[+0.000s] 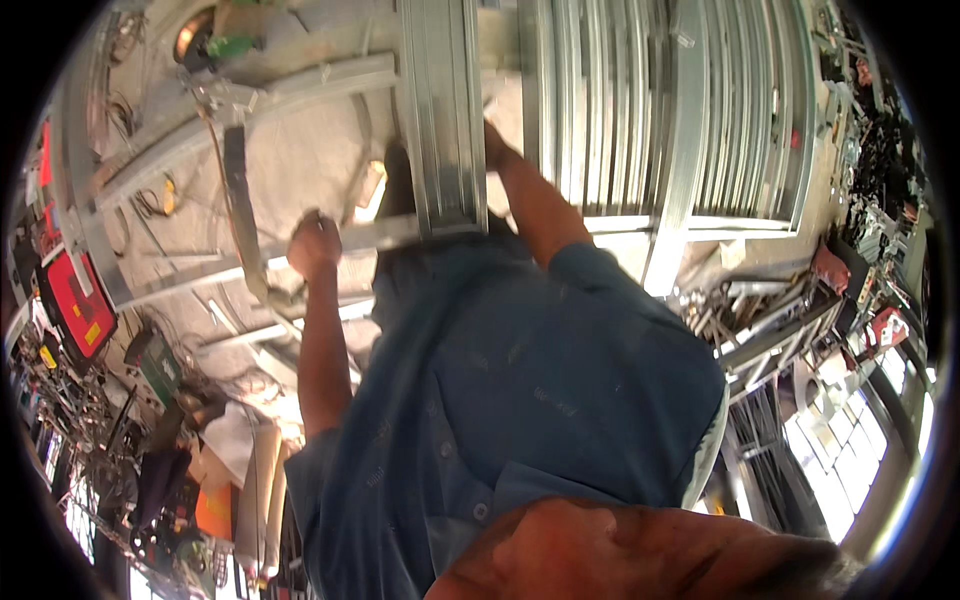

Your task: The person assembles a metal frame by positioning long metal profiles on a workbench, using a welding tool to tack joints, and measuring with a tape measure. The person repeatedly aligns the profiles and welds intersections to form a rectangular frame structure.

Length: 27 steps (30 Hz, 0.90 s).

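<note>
My left hand (315,245) is closed in a fist beside the long metal bar (190,286) of a frame. Whether anything is inside the fist does not show. My right hand (493,150) is at the right edge of a wide grey metal channel (445,130), which runs away from my body. That channel's edge hides the fingers. Right of it is a slatted metal panel (620,120) with several parallel bars. A dark, narrow strip-like piece (236,180) crosses the frame left of my left hand.
A red case (78,305) with yellow marks lies at the far left. Metal offcuts (760,310) are heaped on the right. Cables and loose scrap lie about the floor (300,150). An orange item (214,512) and cardboard (258,490) are at the lower left.
</note>
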Each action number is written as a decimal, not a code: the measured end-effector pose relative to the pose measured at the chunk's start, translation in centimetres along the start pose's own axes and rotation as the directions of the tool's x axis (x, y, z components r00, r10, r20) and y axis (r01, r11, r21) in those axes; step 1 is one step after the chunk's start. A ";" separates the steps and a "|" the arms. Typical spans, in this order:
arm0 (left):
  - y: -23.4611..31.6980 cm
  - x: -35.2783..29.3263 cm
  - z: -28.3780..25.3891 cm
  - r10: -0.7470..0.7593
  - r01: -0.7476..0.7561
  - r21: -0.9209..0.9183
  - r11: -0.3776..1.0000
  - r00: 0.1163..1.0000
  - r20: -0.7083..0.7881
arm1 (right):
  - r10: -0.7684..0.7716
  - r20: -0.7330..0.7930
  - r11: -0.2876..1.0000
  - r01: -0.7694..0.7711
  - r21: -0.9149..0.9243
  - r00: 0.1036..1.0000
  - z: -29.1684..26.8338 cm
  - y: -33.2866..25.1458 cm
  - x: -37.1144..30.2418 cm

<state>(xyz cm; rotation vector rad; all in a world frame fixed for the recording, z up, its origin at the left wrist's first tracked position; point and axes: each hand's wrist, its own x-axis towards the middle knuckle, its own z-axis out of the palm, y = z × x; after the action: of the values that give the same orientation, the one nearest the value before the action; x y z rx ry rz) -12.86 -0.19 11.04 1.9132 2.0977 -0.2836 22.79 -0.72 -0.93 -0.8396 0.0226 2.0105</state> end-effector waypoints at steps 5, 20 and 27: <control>-1.9 -1.6 1.9 -0.043 0.043 -0.050 0.998 0.999 -0.001 | 0.048 0.070 0.996 -0.043 -0.077 0.996 1.1 -0.5 0.5; 0.1 -1.2 -0.6 -0.037 0.033 -0.074 0.997 0.998 -0.059 | 0.060 0.139 0.994 -0.046 -0.100 0.988 1.6 -1.1 0.2; -0.2 0.5 0.9 -0.077 0.059 0.098 0.993 0.978 0.196 | 0.027 0.081 1.000 -0.028 0.004 0.996 -2.3 1.6 -0.2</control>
<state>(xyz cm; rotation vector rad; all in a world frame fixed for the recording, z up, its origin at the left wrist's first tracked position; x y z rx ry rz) -13.05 -0.06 10.03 1.7809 2.0513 -0.5714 22.92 -2.51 -3.09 -0.7580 -0.0072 2.0682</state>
